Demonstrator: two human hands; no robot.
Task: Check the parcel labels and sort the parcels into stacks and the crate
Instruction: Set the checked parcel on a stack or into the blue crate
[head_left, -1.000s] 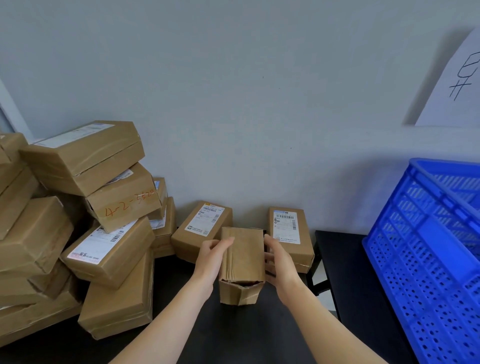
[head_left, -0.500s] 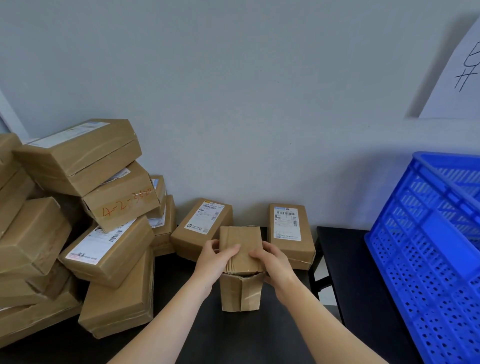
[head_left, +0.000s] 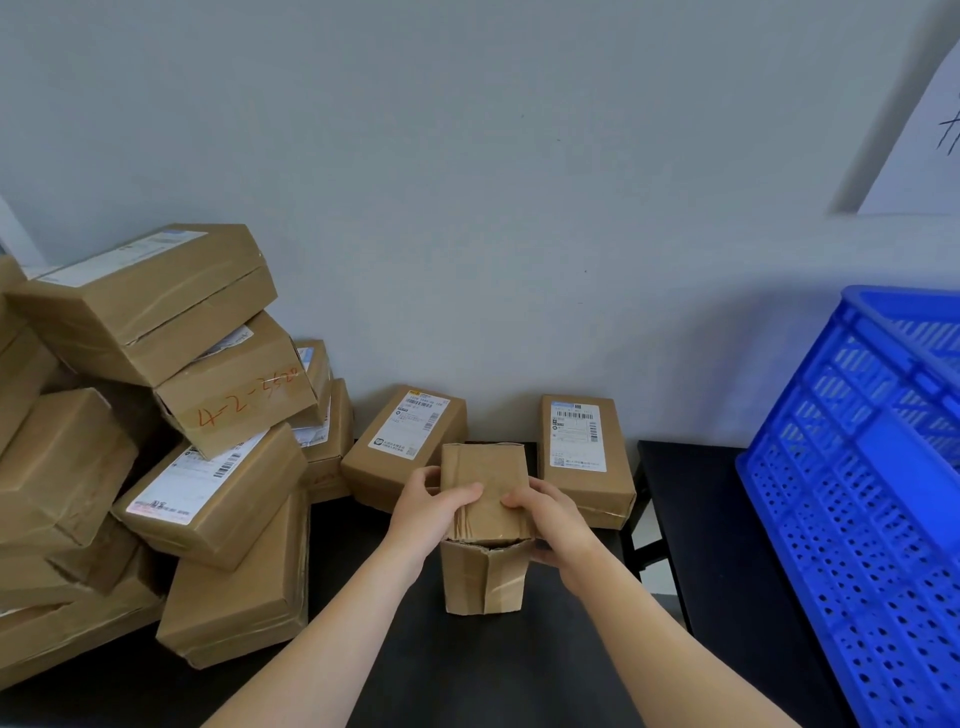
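Observation:
A small brown cardboard parcel (head_left: 485, 499) is held over the black table, its plain top face towards me and no label showing on it. My left hand (head_left: 428, 506) grips its left side with the thumb on top. My right hand (head_left: 550, 519) grips its right side, fingers curled under. Behind it two labelled parcels lie flat against the wall: one at centre left (head_left: 410, 441), one at centre right (head_left: 582, 449). A blue plastic crate (head_left: 857, 467) stands at the right.
A loose heap of brown parcels (head_left: 156, 415) fills the left side, one marked in orange handwriting. The black table (head_left: 405, 649) ends at a gap, with a second black table (head_left: 727, 545) under the crate. A white paper sheet (head_left: 924, 145) hangs on the wall.
Both hands have tipped the parcel towards me and lowered it, so its front end face now shows more. My thumbs have slid onto the top face.

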